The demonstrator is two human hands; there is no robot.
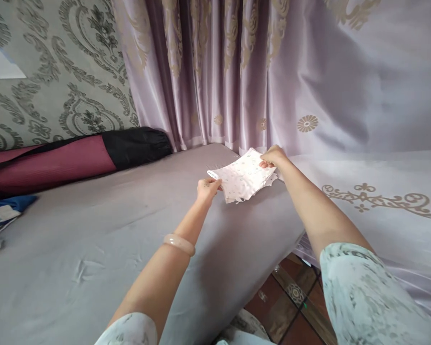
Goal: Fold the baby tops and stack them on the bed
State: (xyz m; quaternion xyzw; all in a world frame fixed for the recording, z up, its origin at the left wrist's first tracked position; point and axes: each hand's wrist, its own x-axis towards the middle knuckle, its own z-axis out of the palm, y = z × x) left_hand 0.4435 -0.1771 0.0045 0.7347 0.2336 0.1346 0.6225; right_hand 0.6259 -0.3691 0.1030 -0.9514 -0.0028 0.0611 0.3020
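Observation:
Between my two hands is a small white cloth garment point(244, 173) with a fine speckled print, held out over the far right corner of the bed point(158, 211). My left hand point(208, 188) pinches its near left edge between thumb and fingers. At the opposite side, my right hand point(273, 157) grips the upper right edge, fingers curled over the fabric. The garment looks layered or folded, with a ragged lower border; its exact kind is hard to make out. A pale bangle point(179, 243) circles my left wrist.
A rolled maroon mat in a black bag point(129, 149) lies along the wall side of the bed. Folded blue and white cloth point(10, 211) rests at the left edge. Lilac curtains point(215, 76) hang behind the bed; tiled floor point(290, 297) shows at lower right.

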